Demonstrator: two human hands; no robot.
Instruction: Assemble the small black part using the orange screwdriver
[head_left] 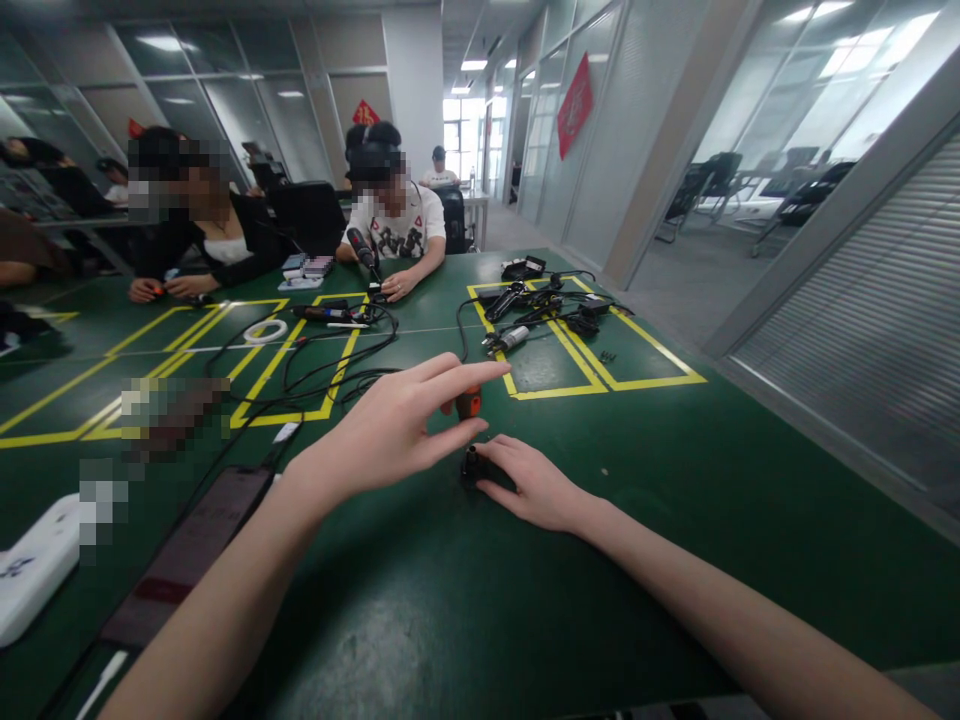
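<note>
In the head view, my left hand point(397, 420) is curled around a short orange and black screwdriver handle point(469, 402). Its index finger stretches past the handle, and the thumb sits below. Directly under the screwdriver, a small black part point(471, 468) rests at the green tabletop. The fingers of my right hand point(534, 485) are closed on that part from the right. Whether the screwdriver touches the part cannot be made out.
Black cables and tools point(517, 300) lie in yellow-taped boxes ahead. A phone point(195, 560) and a white power strip point(45, 570) are at left, near a white ring point(265, 331). Across the green table point(675, 520), a co-worker point(397, 220) holds a power screwdriver; another person point(202, 230) sits further left.
</note>
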